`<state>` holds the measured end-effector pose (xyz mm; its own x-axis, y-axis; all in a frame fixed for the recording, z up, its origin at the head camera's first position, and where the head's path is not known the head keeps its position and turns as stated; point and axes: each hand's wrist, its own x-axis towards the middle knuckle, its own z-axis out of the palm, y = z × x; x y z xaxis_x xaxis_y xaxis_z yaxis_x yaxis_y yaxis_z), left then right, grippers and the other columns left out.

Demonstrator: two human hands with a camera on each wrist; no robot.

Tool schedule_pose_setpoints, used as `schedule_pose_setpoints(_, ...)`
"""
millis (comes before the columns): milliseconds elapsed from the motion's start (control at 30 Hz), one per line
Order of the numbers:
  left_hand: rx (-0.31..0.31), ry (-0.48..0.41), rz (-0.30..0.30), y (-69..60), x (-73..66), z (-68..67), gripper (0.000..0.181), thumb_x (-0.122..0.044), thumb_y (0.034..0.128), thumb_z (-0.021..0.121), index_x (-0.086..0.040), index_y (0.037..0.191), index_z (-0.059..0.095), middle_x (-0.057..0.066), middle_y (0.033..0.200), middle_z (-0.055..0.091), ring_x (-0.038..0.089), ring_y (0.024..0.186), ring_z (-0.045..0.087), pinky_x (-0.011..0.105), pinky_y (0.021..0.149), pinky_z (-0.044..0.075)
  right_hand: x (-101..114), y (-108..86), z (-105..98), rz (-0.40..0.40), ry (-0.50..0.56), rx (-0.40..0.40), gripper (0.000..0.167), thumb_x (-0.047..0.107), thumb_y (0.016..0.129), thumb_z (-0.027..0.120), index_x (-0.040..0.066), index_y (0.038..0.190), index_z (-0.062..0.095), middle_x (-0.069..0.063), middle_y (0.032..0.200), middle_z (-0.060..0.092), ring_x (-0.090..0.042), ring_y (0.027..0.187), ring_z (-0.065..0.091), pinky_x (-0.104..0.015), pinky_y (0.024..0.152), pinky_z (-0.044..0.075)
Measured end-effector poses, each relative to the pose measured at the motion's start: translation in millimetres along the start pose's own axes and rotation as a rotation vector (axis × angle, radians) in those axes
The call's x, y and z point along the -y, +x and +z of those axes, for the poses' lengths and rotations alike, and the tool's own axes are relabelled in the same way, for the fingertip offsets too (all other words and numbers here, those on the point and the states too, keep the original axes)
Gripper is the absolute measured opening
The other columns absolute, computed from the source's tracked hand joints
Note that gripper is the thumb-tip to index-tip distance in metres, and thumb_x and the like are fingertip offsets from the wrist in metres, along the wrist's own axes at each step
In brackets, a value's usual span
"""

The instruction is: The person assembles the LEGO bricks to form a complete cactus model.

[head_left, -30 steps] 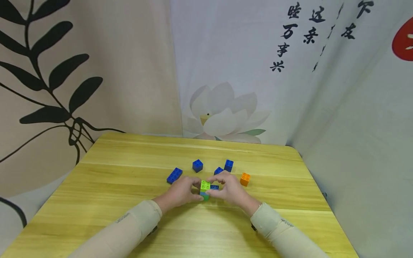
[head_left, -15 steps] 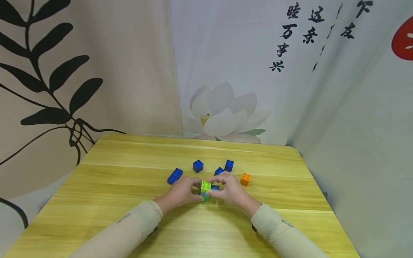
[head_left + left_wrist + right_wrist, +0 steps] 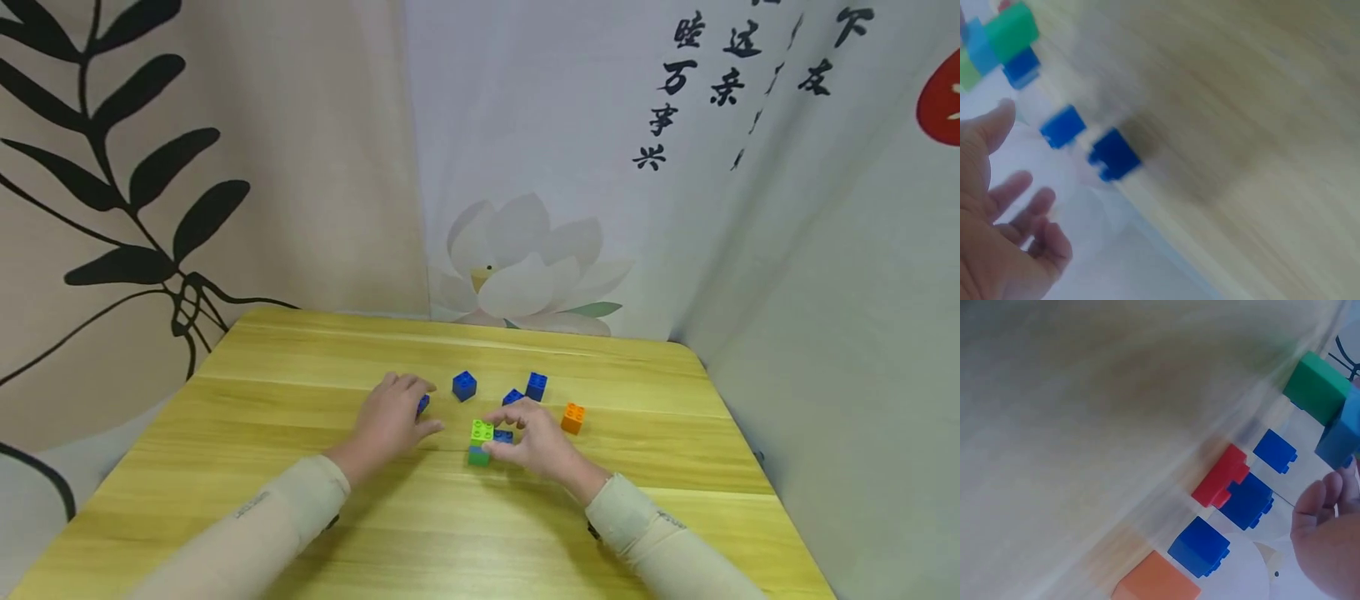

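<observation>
My left hand (image 3: 386, 421) has its fingers spread above the long blue brick (image 3: 423, 404), mostly hidden under the hand. In the left wrist view that hand (image 3: 1007, 225) holds nothing, and blue bricks (image 3: 1116, 155) stand beyond its fingers. Between the thumb and forefinger of my right hand (image 3: 540, 446) is a small stack of bricks: a lime brick (image 3: 482, 431) on top, a lighter blue one in the middle and a green brick (image 3: 478, 457) at the bottom. A blue studded part (image 3: 503, 437) juts out on the right. The right wrist view shows the stack's green brick (image 3: 1318, 387) and blue brick (image 3: 1341, 434).
Behind the hands lie several small blue bricks (image 3: 464, 386) and, to the right, an orange brick (image 3: 573, 418). A red brick (image 3: 1221, 475) touches a blue one in the right wrist view. The wooden table (image 3: 600, 533) ends at a hanging cloth (image 3: 525, 125).
My left hand has let go of the stack and moved left and away from me, over the long blue brick. The right hand has stayed at the stack.
</observation>
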<state>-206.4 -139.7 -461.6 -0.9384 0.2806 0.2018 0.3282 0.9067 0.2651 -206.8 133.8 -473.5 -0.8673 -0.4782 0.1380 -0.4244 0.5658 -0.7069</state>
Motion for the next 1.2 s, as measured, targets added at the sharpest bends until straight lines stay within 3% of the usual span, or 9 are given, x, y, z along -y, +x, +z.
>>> schedule_pose_setpoints(133,0.021,-0.023,-0.08,-2.9,16.4,1.2,0.072,-0.049,0.0906,0.085,-0.01,0.147,0.061,0.019,0.144,0.065,0.041,0.129,0.06,0.058,0.108,0.053,-1,-0.5,0,-0.011,-0.019,0.017,0.04,0.033,0.091,0.088,0.021,0.127,0.075,0.007,0.12,0.074,-0.012,0.111,0.066,-0.033,0.095,0.057)
schedule_pose_setpoints(267,0.046,-0.048,-0.108,-4.2,25.3,4.6,0.073,-0.048,0.092,0.084,-0.007,0.148,0.059,0.025,0.138,0.068,0.044,0.127,0.064,0.06,0.107,0.054,-2,-1.3,2,-0.018,-0.009,0.03,0.047,0.031,0.091,0.088,0.017,0.134,0.072,0.003,0.121,0.076,-0.012,0.11,0.068,-0.032,0.095,0.058)
schedule_pose_setpoints(433,0.059,-0.063,-0.126,-4.3,28.6,10.0,0.069,-0.043,0.0916,0.085,-0.001,0.142,0.062,0.025,0.122,0.075,0.04,0.109,0.072,0.054,0.091,0.061,-2,-1.9,4,-0.001,0.025,0.043,0.045,0.029,0.092,0.087,0.016,0.133,0.073,0.003,0.118,0.076,-0.012,0.105,0.067,-0.029,0.091,0.057)
schedule_pose_setpoints(667,0.093,-0.116,-0.166,-1.1,28.9,17.4,0.067,-0.037,0.0938,0.084,-0.002,0.145,0.059,0.026,0.125,0.075,0.041,0.112,0.073,0.055,0.093,0.061,-2,-2.3,4,0.043,0.072,0.043,0.044,0.03,0.092,0.087,0.02,0.133,0.073,0.006,0.118,0.076,-0.011,0.104,0.066,-0.029,0.091,0.056)
schedule_pose_setpoints(933,0.082,-0.133,-0.146,1.4,28.8,21.8,0.057,-0.023,0.0965,0.082,-0.002,0.144,0.06,0.027,0.127,0.074,0.042,0.116,0.072,0.056,0.097,0.061,-3,-2.8,2,0.047,0.09,0.042,0.042,0.029,0.091,0.088,0.02,0.13,0.075,0.004,0.118,0.078,-0.015,0.103,0.067,-0.027,0.088,0.055)
schedule_pose_setpoints(1200,0.076,-0.132,-0.103,2.5,30.0,20.7,0.044,-0.011,0.0979,0.078,-0.004,0.14,0.066,0.024,0.129,0.074,0.041,0.117,0.072,0.056,0.1,0.06,-4,-2.6,3,0.074,0.11,0.044,0.04,0.028,0.091,0.088,0.024,0.128,0.075,0.006,0.116,0.077,-0.012,0.101,0.065,-0.025,0.087,0.054)
